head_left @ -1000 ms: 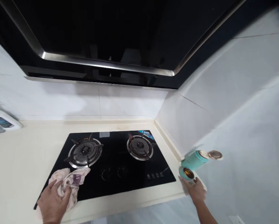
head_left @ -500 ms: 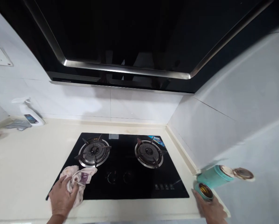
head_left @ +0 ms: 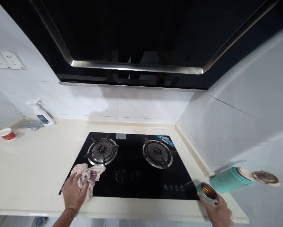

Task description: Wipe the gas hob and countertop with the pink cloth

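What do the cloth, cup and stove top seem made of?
Cloth: probably cotton-like fabric, matte, bunched in soft folds.
Cup: likely metal lining, given its shiny silver rim; turquoise outside could be painted metal or plastic.
Stove top: probably glass, smooth and glossy black.

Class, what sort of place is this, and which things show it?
Most likely a kitchen: a black two-burner hob set into a pale counter, under a range hood.
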Demonstrator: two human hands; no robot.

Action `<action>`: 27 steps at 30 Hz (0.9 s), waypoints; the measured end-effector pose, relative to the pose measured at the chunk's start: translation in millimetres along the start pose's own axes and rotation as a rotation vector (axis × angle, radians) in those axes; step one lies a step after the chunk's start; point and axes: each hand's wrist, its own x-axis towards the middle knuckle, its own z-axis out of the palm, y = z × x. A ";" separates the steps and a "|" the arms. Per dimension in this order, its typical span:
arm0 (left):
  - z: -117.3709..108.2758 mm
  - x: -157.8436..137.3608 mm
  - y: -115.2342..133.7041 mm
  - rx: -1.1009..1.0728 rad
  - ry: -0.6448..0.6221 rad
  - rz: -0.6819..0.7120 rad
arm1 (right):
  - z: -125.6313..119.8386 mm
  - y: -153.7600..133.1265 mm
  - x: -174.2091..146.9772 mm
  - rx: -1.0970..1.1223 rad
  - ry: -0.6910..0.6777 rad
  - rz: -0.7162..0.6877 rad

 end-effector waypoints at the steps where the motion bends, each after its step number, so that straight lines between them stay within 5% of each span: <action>1: -0.1 -0.3 0.0 -0.001 0.000 -0.002 | -0.7 -12.9 -11.0 0.019 -0.023 0.017; 10: -1.0 0.2 -0.1 -0.011 0.005 0.003 | -9.6 -130.5 -111.7 0.269 -0.328 -0.402; 17: -1.2 -0.7 3.0 -0.025 0.029 0.004 | -64.3 -216.2 -171.2 0.324 -0.620 -0.841; 22: 0.1 -2.7 2.6 -0.032 0.028 -0.002 | -116.2 -262.8 -194.9 0.391 -0.726 -1.093; 27: 0.1 -3.1 1.3 -0.034 0.026 -0.009 | -130.0 -281.3 -191.2 0.498 -0.762 -1.383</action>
